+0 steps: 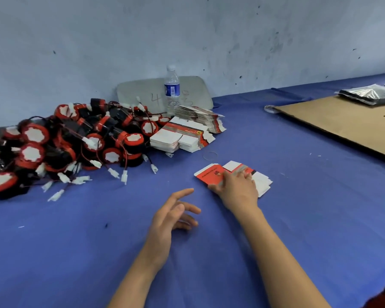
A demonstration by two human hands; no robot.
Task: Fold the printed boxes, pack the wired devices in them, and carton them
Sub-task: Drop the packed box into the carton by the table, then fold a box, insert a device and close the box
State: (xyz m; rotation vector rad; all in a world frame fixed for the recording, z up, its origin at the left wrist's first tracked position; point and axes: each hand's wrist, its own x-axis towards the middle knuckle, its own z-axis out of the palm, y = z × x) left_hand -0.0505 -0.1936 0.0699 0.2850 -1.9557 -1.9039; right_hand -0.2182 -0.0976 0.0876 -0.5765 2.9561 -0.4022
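Observation:
A flat, unfolded printed box (211,173), red and white, lies on the blue table cover (298,218) in the middle. My right hand (236,187) rests on top of it, fingers spread over its middle and thumb at its near edge. My left hand (176,212) hovers just left of it, fingers apart and holding nothing. Two stacks of flat printed boxes (180,136) sit behind. A big heap of red-and-black round wired devices (65,143) with white plugs fills the left side.
A water bottle (172,87) stands at the wall in front of a grey panel (193,90). A flat brown cardboard sheet (347,123) lies at the right, with a pile of silver bags (369,94) on its far end. A thin wire ring (210,155) lies behind the box.

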